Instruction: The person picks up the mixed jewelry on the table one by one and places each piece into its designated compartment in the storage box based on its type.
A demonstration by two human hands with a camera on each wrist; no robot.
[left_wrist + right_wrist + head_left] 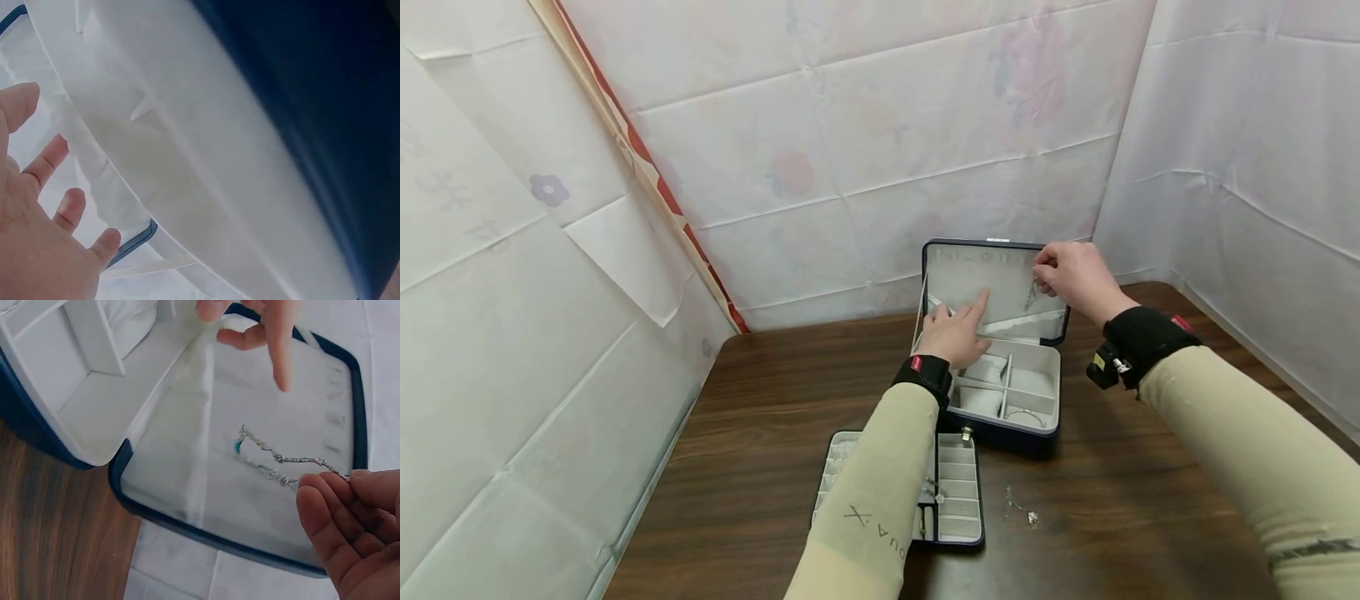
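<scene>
My right hand (1078,275) pinches a silver chain bracelet (269,450) between thumb and fingers, in front of the raised lid's upper right. The bracelet dangles in a loop, with a teal stone at its low end in the right wrist view. My left hand (953,335) has its fingers spread and holds nothing. Its index finger (981,304) extends toward the pale lining of the lid (962,275). Below both hands stands the open jewelry box (1033,379), dark blue outside and pale inside. Small hooks (334,412) line the lid's top edge.
A divided jewelry tray (958,487) lies in front of the box, partly covered by my left sleeve. Right of it, a thin silver chain (1030,517) rests on the wooden table (760,433). A ring-shaped bangle (1026,417) sits in the box's front right compartment. Pale sheeting hangs behind.
</scene>
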